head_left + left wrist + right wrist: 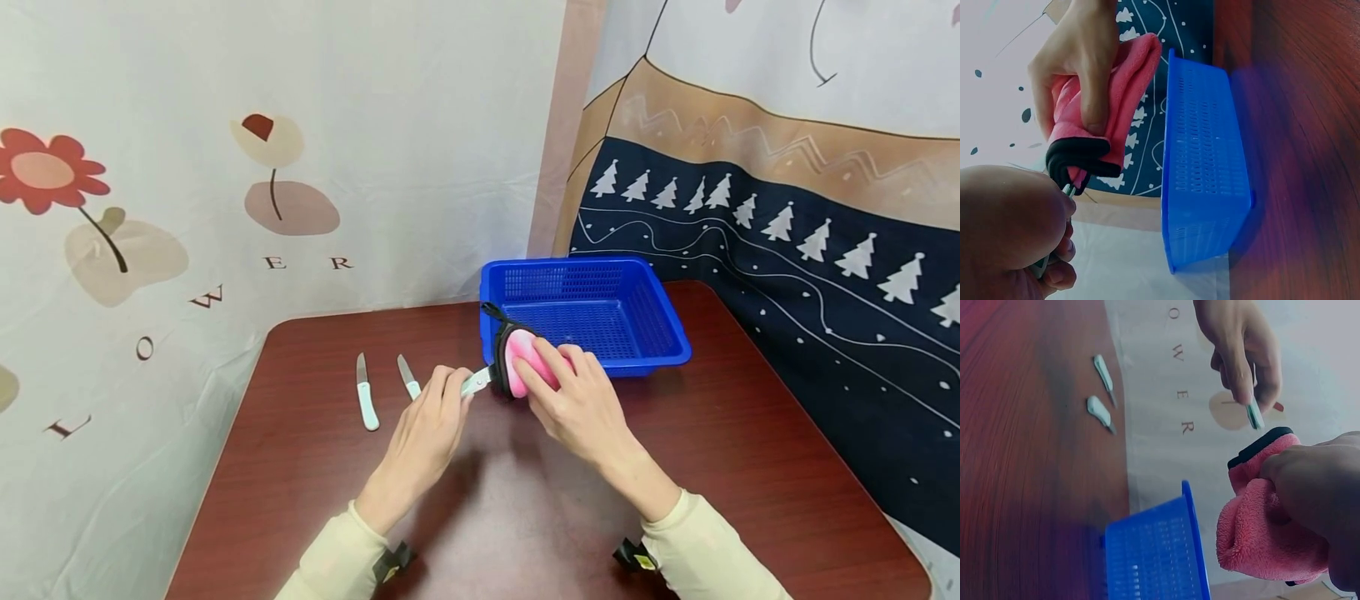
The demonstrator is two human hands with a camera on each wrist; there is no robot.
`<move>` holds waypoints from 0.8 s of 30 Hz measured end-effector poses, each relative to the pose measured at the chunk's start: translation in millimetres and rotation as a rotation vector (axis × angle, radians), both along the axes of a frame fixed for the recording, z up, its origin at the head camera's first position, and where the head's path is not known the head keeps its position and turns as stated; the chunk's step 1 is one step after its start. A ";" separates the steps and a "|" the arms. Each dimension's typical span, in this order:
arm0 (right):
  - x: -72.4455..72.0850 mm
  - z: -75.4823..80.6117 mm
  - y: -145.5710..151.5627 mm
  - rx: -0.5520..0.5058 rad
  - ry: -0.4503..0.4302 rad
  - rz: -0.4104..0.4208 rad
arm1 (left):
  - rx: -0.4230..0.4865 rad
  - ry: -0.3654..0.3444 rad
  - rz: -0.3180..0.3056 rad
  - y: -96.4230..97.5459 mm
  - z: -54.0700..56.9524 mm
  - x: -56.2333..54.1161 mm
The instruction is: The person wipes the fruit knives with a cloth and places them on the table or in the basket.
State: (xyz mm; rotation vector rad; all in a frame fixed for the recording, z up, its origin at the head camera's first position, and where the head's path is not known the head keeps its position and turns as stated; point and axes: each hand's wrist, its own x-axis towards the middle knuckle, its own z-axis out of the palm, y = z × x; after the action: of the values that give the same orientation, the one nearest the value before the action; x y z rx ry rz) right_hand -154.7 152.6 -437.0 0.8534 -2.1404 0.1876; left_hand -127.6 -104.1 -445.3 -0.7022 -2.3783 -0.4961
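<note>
My left hand (pixel 426 429) grips a slim tool with a pale green handle (pixel 477 382). Most of the tool is covered by my fingers and by the cloth, and I cannot tell its kind. A pink cloth (pixel 522 358) with a black border is bunched in my right hand (pixel 581 408), its bordered edge around the tool's far end in the head view. In the right wrist view the fluffy cloth (pixel 1260 531) hangs in folds below the fingers. Both hands are above the table. Left of them lie two small knives, one whole (pixel 365 396) and one (pixel 407 375) partly behind my left hand.
A blue perforated plastic basket (pixel 666 337) stands at the back of the brown table (pixel 300 517), just behind the cloth. A printed curtain (pixel 420 150) hangs behind the table, and a dark tree-patterned one (pixel 787 275) runs along the right.
</note>
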 end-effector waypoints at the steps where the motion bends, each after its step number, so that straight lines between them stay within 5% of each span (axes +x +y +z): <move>1: -0.6 -0.4 2.2 -0.002 -0.002 -0.004 | 0.000 0.003 0.000 -0.2 -0.3 0.0; 15: -10.5 -14.1 40.6 -0.044 -0.036 -0.074 | 0.060 -0.062 0.053 -8.2 -1.1 0.2; 24: -5.8 -2.4 14.8 -0.134 0.008 0.067 | 0.072 -0.083 0.044 -7.7 -2.4 -2.3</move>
State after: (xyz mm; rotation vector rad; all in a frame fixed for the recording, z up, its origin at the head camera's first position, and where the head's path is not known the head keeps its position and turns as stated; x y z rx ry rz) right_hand -160.5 167.4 -439.4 0.8461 -2.0677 0.3565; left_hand -129.9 -111.8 -447.7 -0.6069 -2.4345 -0.5995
